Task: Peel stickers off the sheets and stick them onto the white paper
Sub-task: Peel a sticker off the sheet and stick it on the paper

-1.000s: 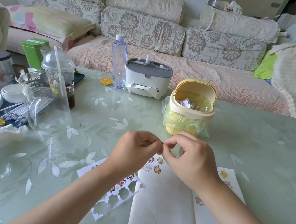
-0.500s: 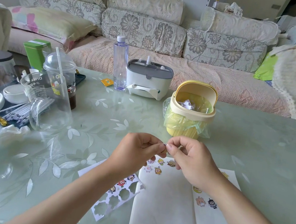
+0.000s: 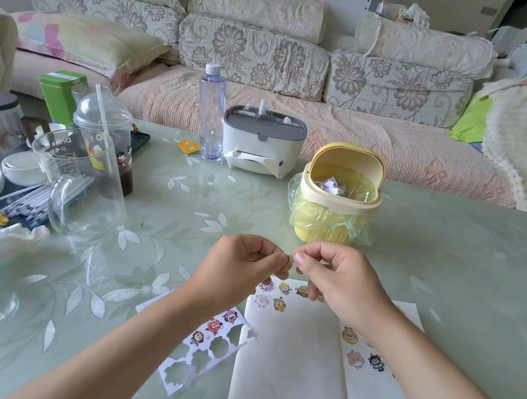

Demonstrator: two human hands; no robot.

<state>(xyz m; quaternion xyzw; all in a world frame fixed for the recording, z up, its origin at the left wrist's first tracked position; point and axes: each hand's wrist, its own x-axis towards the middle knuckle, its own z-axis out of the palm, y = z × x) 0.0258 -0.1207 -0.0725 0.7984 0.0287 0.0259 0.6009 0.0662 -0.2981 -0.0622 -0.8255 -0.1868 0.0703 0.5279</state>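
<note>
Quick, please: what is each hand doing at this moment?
Left hand: pinched shut on a small sticker.
Right hand: fingers pinched at the same sticker.

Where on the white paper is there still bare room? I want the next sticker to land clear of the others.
The white paper is bare across its left panel below the top sticker cluster, down to the near edge. The right panel is bare below the bear sticker. The top edge is crowded, under the left hand and right hand pinching a sticker.

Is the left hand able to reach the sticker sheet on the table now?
Probably yes. The sticker sheet lies uncovered just below the left hand, but that hand pinches a small sticker together with the right hand.
</note>
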